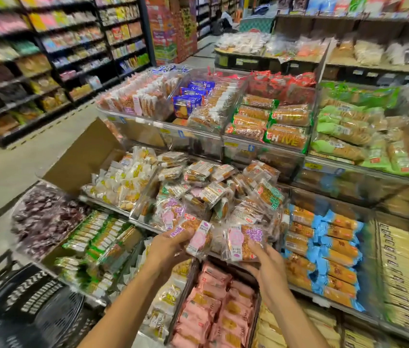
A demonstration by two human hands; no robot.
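Note:
My left hand grips a small clear snack packet with a pink label at the front edge of a clear display bin heaped with similar packets. Beside it, my right hand holds a second pink-and-purple labelled packet from below, fingers curled round its lower edge. Both packets sit just above the bin's front lip, close together. The heap of wrapped snacks fills the bin behind them.
A black shopping basket stands at lower left. An open cardboard box flap rises left of the bin. Pink packets lie below my hands, blue-orange packets to the right. Tiered bins rise behind; an aisle runs left.

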